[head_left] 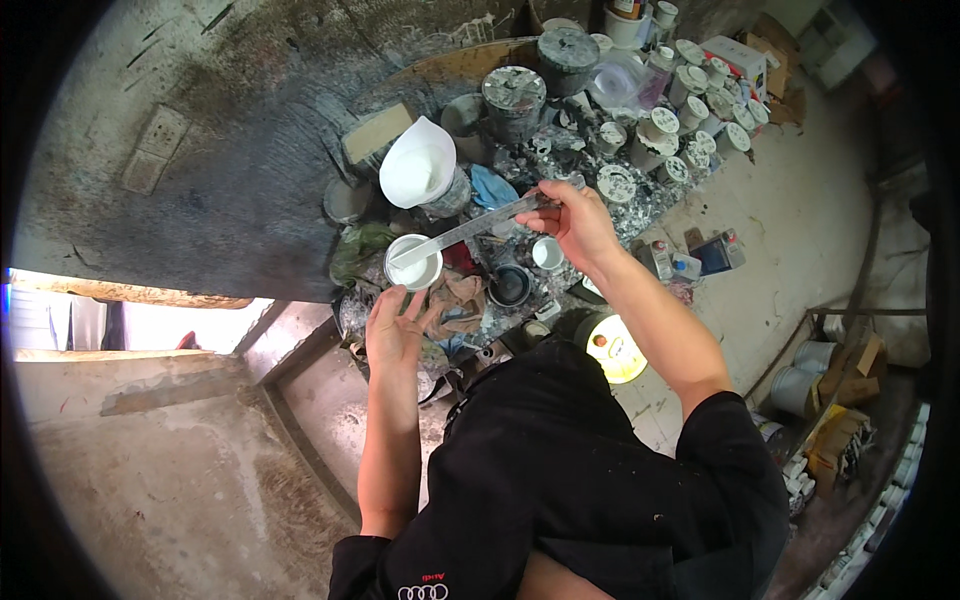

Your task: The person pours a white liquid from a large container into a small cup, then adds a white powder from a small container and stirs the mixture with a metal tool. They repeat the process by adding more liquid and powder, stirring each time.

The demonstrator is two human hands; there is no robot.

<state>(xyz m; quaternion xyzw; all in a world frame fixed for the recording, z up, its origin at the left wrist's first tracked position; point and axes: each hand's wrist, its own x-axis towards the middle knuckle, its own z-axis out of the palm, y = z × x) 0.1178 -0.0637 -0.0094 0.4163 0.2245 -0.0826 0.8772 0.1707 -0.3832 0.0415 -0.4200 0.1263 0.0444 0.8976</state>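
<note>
Your white paint can point(414, 262) stands near the front edge of the crowded counter point(470, 62), and that can is the landmark for all that follows. Behind it a white funnel point(418, 162) rises close by; to its right lie a crumpled brown rag point(458, 297), a black cup point(510, 285) and a small white cup point(548, 252), so there is little free room on that side. In front of the can the counter ends and bare concrete floor point(180, 480) opens below.

Your left hand point(393, 328) rests just in front of the can, palm down, fingers spread and loose, their tips at the can's wall, gripping nothing. Your right hand point(577, 222) is raised to the right of the can, wrist bent, fingers closed on the far end of a long flat metal stirring stick point(475, 228), which slants down with its tip in the can's white paint.
</note>
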